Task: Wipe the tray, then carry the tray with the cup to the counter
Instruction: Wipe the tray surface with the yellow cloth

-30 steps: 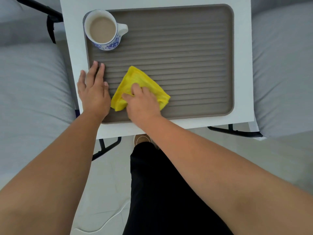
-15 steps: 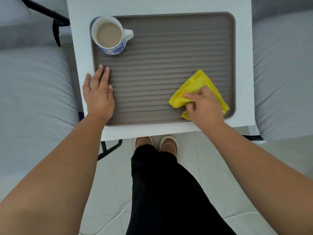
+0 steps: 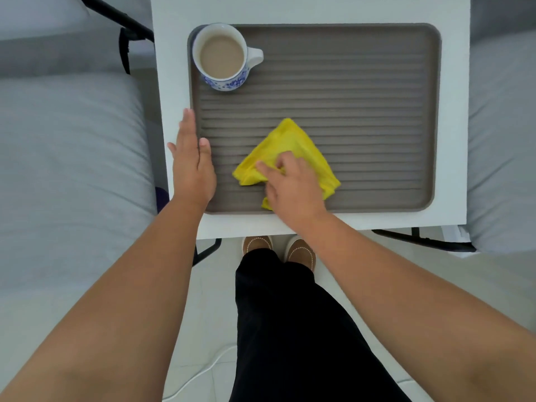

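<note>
A grey-brown ribbed tray [image 3: 362, 82] lies on a small white table [image 3: 452, 126]. In its far left corner stands a white cup with a blue pattern [image 3: 224, 56], filled with milky tea, handle to the right. A folded yellow cloth [image 3: 293, 146] lies on the tray's near middle. My right hand [image 3: 293, 187] presses on the cloth with fingers gripping its near part. My left hand [image 3: 191, 163] rests flat, fingers straight, along the tray's left rim.
Grey cushioned seats flank the table on the left [image 3: 66, 169] and right [image 3: 501, 140]. Black metal frame bars [image 3: 420, 240] show under the table's near edge. My legs and brown shoes [image 3: 278, 250] stand on pale floor tiles just before the table.
My right hand has swept the cloth from the tray's near right corner back to the near middle. My left hand turned more onto its edge at the left rim.
</note>
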`<action>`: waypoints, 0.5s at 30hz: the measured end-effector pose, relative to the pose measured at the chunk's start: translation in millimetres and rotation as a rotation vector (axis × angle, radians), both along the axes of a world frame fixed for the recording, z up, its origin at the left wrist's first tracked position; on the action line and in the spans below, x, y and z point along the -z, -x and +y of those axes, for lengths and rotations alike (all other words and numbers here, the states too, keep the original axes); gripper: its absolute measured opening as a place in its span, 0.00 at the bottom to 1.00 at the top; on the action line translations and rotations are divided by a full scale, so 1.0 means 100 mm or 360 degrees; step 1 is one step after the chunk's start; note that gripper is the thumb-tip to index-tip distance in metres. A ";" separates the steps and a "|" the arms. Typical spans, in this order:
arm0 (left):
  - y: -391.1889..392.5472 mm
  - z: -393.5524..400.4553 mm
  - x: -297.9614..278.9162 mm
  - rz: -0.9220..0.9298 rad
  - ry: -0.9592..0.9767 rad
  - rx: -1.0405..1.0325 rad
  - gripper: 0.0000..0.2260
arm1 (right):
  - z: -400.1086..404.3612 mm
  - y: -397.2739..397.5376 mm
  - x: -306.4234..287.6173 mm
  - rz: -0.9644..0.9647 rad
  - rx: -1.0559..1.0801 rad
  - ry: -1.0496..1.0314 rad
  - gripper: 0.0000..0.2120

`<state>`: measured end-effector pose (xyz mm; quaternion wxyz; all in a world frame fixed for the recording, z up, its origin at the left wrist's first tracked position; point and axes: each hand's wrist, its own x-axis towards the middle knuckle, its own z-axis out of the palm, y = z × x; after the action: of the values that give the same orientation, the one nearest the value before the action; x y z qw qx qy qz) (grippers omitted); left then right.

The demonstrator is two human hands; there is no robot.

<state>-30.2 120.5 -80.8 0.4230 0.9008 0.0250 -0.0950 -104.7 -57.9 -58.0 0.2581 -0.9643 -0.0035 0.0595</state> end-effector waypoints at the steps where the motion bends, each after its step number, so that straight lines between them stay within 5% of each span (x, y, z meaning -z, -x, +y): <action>1: -0.01 0.01 0.01 -0.0006 -0.0014 -0.0003 0.24 | 0.13 -0.10 0.00 0.0019 -0.0072 0.0038 0.18; 6: -0.01 0.08 0.04 -0.0041 -0.0106 0.0094 0.25 | 0.28 -0.46 0.00 0.0075 -0.0190 0.0185 0.21; 15: 0.04 0.09 0.05 -0.0080 -0.0252 0.0157 0.24 | -0.89 -0.10 -0.05 0.0021 0.0470 0.0323 0.18</action>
<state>-34.4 130.0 -85.5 0.3458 0.9336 -0.0226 -0.0909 -94.9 -147.3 -52.5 0.1654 -0.9750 0.1458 0.0273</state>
